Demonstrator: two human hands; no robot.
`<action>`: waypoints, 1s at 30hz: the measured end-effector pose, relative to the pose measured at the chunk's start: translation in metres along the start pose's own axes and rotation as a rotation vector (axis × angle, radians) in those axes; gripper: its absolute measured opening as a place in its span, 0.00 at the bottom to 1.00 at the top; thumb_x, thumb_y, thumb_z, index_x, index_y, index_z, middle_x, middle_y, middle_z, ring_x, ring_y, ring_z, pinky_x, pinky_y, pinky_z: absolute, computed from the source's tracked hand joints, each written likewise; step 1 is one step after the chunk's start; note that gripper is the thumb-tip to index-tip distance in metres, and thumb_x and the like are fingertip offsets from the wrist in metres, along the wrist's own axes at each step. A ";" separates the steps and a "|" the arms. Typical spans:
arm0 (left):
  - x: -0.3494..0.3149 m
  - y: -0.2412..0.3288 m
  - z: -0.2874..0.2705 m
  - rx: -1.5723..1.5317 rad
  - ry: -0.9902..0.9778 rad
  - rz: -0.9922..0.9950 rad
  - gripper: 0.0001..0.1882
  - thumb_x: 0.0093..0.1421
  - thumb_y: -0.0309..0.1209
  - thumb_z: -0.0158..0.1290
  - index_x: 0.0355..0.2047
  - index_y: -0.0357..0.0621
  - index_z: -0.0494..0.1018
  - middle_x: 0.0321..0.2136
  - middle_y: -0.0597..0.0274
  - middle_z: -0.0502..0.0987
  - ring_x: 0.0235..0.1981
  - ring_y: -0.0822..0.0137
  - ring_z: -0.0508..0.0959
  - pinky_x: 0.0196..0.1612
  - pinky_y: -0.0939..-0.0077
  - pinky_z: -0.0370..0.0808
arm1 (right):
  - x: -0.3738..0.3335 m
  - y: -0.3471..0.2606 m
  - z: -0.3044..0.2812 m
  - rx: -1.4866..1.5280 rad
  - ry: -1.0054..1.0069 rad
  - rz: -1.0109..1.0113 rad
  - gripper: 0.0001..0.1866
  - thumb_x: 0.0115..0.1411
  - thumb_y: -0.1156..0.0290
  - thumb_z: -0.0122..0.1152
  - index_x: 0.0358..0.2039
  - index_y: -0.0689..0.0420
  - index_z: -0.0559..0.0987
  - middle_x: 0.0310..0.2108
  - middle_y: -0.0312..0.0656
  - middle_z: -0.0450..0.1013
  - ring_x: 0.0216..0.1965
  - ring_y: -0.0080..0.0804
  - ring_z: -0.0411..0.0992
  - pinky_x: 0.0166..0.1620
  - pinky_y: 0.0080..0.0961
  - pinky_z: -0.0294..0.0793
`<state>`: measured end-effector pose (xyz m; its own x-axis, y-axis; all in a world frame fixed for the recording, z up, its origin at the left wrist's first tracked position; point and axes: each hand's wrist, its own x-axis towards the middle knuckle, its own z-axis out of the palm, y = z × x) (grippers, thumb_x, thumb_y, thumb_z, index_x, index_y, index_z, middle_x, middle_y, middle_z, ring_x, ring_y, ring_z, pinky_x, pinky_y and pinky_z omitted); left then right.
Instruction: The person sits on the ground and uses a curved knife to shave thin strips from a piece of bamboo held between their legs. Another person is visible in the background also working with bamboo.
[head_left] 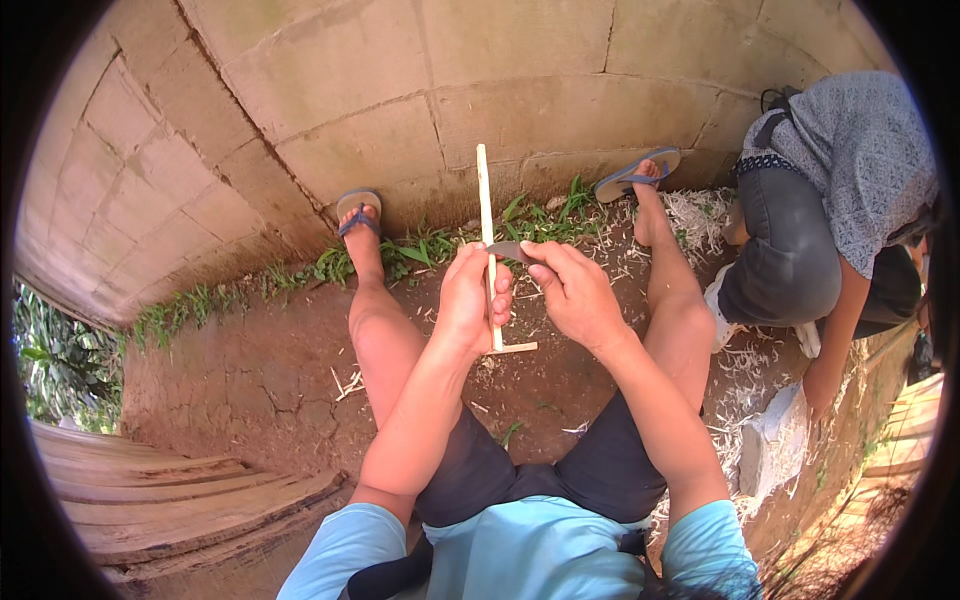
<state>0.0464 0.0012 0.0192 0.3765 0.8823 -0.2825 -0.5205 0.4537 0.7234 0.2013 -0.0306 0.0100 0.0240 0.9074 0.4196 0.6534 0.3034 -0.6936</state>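
My left hand (466, 303) is closed around a long, pale wooden stick (484, 195), held nearly upright in front of my knees. The stick's top reaches up past my fingers, and its lower end shows below the fist. Pinched in my right hand (583, 297) is a knife (511, 251) with a dark, curved blade; its handle is hidden by my fingers. The blade lies across the stick just at my left thumb. A short pale strip (515, 348) shows beside the stick's lower end; whether it touches the stick I cannot tell.
A block wall (520, 110) stands ahead, with grass (410, 255) along its foot. Wood shavings (700, 220) litter the dirt. At right another person (840, 190) crouches, one hand near a pale block (775, 445). Stacked planks (180, 500) lie at lower left.
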 end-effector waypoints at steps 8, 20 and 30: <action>-0.010 -0.003 0.007 0.012 -0.074 0.017 0.12 0.70 0.39 0.33 0.34 0.49 0.62 0.12 0.71 0.58 0.06 0.80 0.52 0.07 0.85 0.50 | 0.006 -0.004 0.001 -0.081 0.081 -0.110 0.12 0.61 0.69 0.55 0.46 0.49 0.76 0.33 0.43 0.74 0.34 0.48 0.74 0.35 0.39 0.74; -0.026 -0.024 0.044 0.291 -0.233 -0.055 0.15 0.71 0.40 0.32 0.35 0.45 0.62 0.13 0.69 0.62 0.08 0.79 0.56 0.08 0.85 0.55 | 0.060 0.038 -0.041 0.119 0.416 0.260 0.13 0.64 0.74 0.52 0.49 0.63 0.73 0.38 0.44 0.76 0.39 0.23 0.72 0.42 0.22 0.71; -0.008 0.004 0.002 0.051 -0.023 0.024 0.13 0.71 0.41 0.34 0.37 0.46 0.62 0.16 0.66 0.64 0.09 0.77 0.58 0.10 0.84 0.56 | 0.005 0.000 -0.006 0.011 0.042 -0.081 0.13 0.60 0.70 0.57 0.46 0.52 0.77 0.34 0.44 0.74 0.34 0.44 0.75 0.36 0.34 0.74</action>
<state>0.0429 -0.0047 0.0262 0.3818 0.8897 -0.2504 -0.4898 0.4245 0.7615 0.2060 -0.0275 0.0150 0.0034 0.8671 0.4982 0.6461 0.3783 -0.6629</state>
